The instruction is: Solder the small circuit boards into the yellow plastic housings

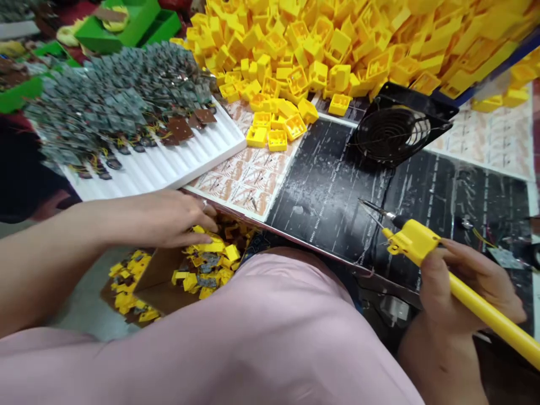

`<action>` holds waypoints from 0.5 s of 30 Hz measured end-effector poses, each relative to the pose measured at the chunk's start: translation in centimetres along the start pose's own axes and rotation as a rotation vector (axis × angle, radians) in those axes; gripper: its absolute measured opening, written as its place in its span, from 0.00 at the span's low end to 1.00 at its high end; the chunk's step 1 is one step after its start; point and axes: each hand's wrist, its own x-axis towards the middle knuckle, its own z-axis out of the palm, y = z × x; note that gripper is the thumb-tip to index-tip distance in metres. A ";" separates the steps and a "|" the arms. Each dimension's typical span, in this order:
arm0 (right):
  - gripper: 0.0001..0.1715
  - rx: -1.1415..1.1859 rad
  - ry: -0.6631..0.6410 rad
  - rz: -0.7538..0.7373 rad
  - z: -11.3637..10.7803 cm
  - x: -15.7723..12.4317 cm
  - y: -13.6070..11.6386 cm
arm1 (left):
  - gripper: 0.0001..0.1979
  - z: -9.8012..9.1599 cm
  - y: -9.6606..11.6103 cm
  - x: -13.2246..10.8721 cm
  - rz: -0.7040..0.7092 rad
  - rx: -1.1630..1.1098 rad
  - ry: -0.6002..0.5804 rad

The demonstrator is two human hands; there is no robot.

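My left hand (181, 218) reaches down over a cardboard box (158, 284) of yellow pieces below the table edge. Its fingers are bent at the yellow pieces (213, 246), and whether they grip one is hidden. My right hand (468, 281) is wrapped round a yellow soldering tool (415, 239). The tool's metal tip and a thin rod beside it point up and left over the black mat (320, 197). To the right of this hand lies a small circuit board (505, 257) with thin wires and a round metal part.
A black fan (399, 126) stands at the mat's back. Behind it is a large heap of yellow housings (295, 50). At the left, a white ribbed tray (185, 163) bears many wired circuit boards (122, 95). Green bins (126, 28) stand beyond.
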 end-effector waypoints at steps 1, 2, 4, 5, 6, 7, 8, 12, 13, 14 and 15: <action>0.23 0.010 0.008 -0.006 0.0 0.1 -0.3 | 0.24 -0.7 -0.6 1.0 -0.007 -0.041 0.081; 0.23 0.019 0.014 -0.013 0.1 0.2 -0.6 | 0.26 -1.7 -1.1 2.5 -0.029 -0.061 0.201; 0.24 0.019 0.027 -0.021 0.3 0.4 -0.8 | 0.34 -4.4 -2.2 7.1 -0.143 -0.039 0.515; 0.24 0.014 0.040 -0.025 0.3 0.5 -0.8 | 0.36 -6.0 -2.9 9.8 -0.182 -0.030 0.595; 0.24 0.010 0.054 -0.030 0.4 0.5 -0.7 | 0.36 -7.5 -3.7 12.6 -0.244 -0.039 0.677; 0.23 0.006 0.071 -0.036 0.4 0.6 -0.7 | 0.35 -8.9 -4.5 15.3 -0.313 -0.069 0.739; 0.23 -0.001 0.086 -0.038 0.3 0.6 -0.6 | 0.34 -10.2 -5.3 17.8 -0.364 -0.111 0.766; 0.20 -0.092 0.114 -0.002 -0.3 0.4 -0.2 | 0.33 -12.8 -6.2 24.2 -0.482 -0.275 0.794; 0.20 -0.111 0.115 0.007 -0.4 0.4 -0.1 | 0.33 -12.7 -5.6 24.7 -0.468 -0.268 0.773; 0.19 -0.123 0.115 0.011 -0.5 0.5 0.1 | 0.33 -12.3 -4.6 24.9 -0.440 -0.245 0.749; 0.19 -0.128 0.113 0.010 -0.5 0.7 0.2 | 0.32 -11.7 -3.5 24.8 -0.404 -0.213 0.726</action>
